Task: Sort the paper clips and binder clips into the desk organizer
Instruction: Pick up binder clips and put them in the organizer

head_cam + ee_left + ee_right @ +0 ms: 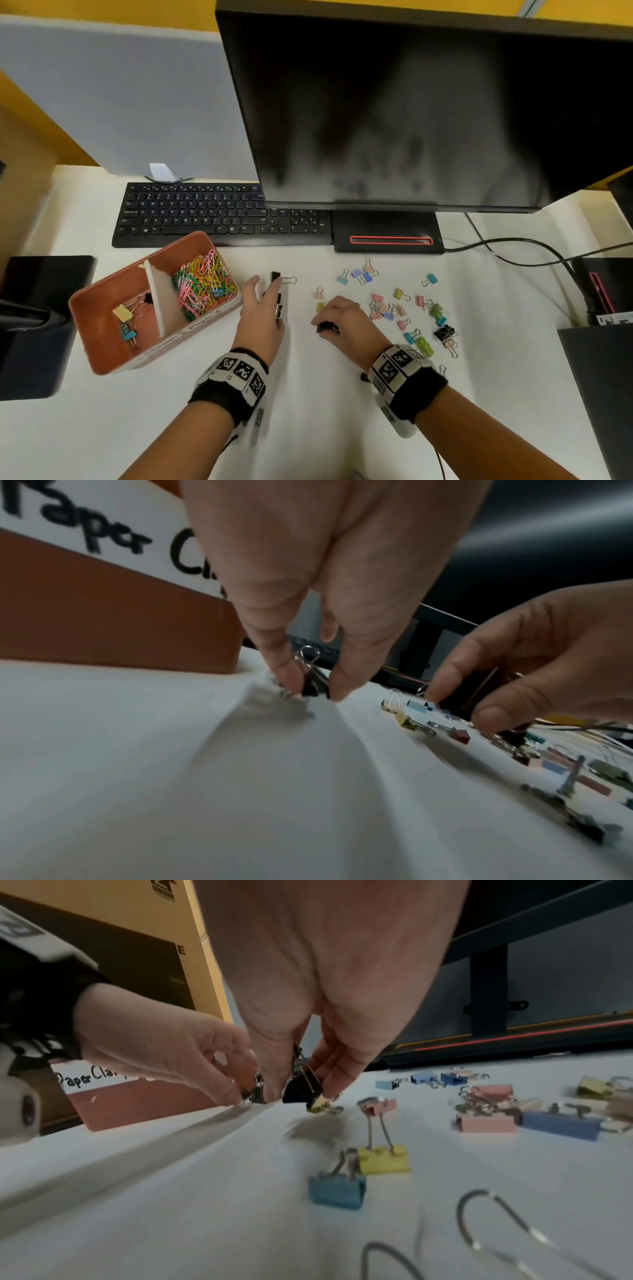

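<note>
The orange desk organizer (pixel 102 346) stands at the left; its right compartment is full of coloured paper clips (pixel 205 286), and its left one holds a few binder clips (pixel 126 322). My left hand (pixel 270 294) reaches down beside the organizer, thumb and fingers pinching a small black binder clip (pixel 311 683) on the white desk. Another black binder clip (pixel 278 277) lies just beyond it. My right hand (pixel 337 318) pinches a larger black binder clip (pixel 303 1089) just above the desk. Several coloured binder clips (pixel 390 308) lie scattered to the right.
A black keyboard (pixel 219 216) and the monitor (pixel 428 102) with its base (pixel 387 236) stand behind the clips. Cables (pixel 513 253) run off to the right. Dark boxes sit at the left edge (pixel 34 325) and right edge (pixel 599 394). Two large wire paper clips (pixel 496 1223) lie near my right wrist.
</note>
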{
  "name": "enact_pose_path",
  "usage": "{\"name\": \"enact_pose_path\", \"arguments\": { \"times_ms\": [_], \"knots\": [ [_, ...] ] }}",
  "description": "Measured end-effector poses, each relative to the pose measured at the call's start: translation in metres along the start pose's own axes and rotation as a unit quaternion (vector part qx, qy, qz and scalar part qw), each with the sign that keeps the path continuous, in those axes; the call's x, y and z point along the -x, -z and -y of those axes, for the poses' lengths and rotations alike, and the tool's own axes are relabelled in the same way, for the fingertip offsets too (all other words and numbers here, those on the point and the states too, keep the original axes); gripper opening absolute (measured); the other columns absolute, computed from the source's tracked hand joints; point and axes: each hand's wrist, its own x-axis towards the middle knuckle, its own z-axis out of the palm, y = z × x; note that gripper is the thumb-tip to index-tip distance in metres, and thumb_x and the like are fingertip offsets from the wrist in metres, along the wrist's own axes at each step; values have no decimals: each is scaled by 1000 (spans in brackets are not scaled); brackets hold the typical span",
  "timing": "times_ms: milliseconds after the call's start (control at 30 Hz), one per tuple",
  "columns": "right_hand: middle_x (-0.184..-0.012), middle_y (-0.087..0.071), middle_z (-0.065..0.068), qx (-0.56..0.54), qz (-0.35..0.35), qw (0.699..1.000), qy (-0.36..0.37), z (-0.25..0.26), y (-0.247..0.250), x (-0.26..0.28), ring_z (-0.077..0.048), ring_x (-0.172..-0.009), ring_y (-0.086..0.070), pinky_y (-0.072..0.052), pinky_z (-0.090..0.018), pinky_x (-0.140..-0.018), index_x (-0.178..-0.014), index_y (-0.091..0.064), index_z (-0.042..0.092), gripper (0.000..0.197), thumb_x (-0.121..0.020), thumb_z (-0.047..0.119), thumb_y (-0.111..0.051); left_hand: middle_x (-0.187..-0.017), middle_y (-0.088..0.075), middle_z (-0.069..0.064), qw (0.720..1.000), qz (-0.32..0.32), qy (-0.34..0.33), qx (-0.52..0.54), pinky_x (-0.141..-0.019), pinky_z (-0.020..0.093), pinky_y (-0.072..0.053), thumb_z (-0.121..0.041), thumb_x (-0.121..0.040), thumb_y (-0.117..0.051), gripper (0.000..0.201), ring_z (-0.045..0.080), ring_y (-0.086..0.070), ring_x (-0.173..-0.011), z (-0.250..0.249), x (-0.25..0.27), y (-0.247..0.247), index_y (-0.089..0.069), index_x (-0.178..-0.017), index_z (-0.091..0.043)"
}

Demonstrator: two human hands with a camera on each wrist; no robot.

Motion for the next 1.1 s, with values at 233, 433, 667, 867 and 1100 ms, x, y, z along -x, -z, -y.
{"name": "enact_pose_path", "arguments": {
  "times_ms": [233,433,667,867,1100],
  "knots": [
    [-103,-59,-3,-11,-20,1000,4,0,17,10,-9,-90,-49,-43,-21,-90,-103,-70,13,20,-86,9,-61,-126,-43,9,999,39,12,-17,-92,35,-48,-3,-76,-61,42,29,-56,-102,2,-4,-12,-58,-116,-13],
    [-102,-59,-2,-6,-27,1000,9,-1,23,21,-15,-94,-56,-49,-30,-90,-101,-70,13,18,-86,10,-61,-99,-48,-2,998,55,-1,26,-84,31,-50,-7,-69,-74,35,16,-52,-82,3,17,4,-56,-97,-19],
    [-102,-56,-2,-19,-22,994,109,63,7,-6,-12,-97,-51,-38,-18,-92,-101,-69,15,19,-84,9,-64,-98,-52,-2,992,-82,-46,86,-73,21,-51,-1,-65,-78,43,11,-60,-79,21,68,95,-58,-95,-23],
    [-108,-57,-8,-33,16,975,218,184,-43,-63,-23,-106,-49,-40,-35,-99,-105,-68,13,21,-85,11,-61,-104,-55,4,983,-171,57,24,-80,15,-41,-4,-69,-76,40,11,-58,-77,79,74,186,-64,-105,-14],
    [-131,-48,-5,-83,25,980,180,225,-74,-83,-20,-117,-50,-43,-41,-103,-133,-42,21,45,-90,22,-55,-116,-61,-1,986,-121,90,72,-89,31,-44,-5,-92,-45,36,14,-56,-97,98,69,209,-56,-122,-22]
  ]
}}
